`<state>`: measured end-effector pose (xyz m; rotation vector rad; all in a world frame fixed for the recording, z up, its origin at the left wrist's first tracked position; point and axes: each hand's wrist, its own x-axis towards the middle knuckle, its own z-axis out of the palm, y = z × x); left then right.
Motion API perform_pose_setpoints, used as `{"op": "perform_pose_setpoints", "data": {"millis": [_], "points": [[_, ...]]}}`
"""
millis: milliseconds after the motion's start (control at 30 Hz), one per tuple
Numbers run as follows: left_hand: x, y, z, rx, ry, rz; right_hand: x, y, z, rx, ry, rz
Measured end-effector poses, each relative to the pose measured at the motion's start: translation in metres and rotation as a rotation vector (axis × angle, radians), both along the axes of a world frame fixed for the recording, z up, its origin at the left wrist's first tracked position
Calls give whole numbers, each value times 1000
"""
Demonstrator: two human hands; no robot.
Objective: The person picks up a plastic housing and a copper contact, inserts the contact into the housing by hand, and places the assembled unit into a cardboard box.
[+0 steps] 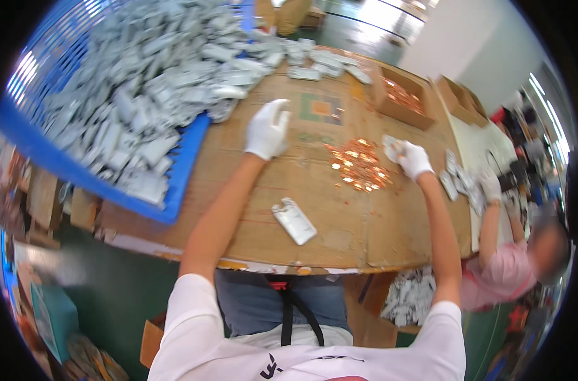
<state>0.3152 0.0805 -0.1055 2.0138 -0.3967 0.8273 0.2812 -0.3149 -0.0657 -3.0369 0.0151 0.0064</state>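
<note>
My left hand [267, 130], in a white glove, is raised over the cardboard-covered table with thumb and fingers apart and nothing in it. It is beside the heap of pale grey-white plastic housings [152, 82] in a blue crate [190, 168]. At the right edge of a loose pile of shiny copper-coloured metal pieces [360, 166], my gloved right hand [414, 160] has its fingers drawn together. A blurred whitish thing [390, 147] shows at its fingertips, too unclear to name. One white housing [294, 221] lies alone near the table's front edge, its open side up.
A cardboard box [403, 100] of copper pieces stands at the back right, with another cardboard box [461, 103] beside it. More housings [324, 65] lie along the far edge. Right of me, a person in pink [501, 276] handles white parts [455, 178]. Below the table is a box of white pieces [408, 298].
</note>
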Motion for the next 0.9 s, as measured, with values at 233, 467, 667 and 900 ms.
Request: {"op": "perform_pose_setpoints", "data": {"millis": [233,467,667,900], "points": [[-11,-16,20,375,360,542,1,-15,-7,-203,-36,-81],[-13,-7,5,298,278,471,12,17,10,-331,88,-148],[1,-13,11,-138,334,169,-20,79,38,-84,-334,99],[15,10,2,-448,338,43,-21,278,14,954,-278,548]]}}
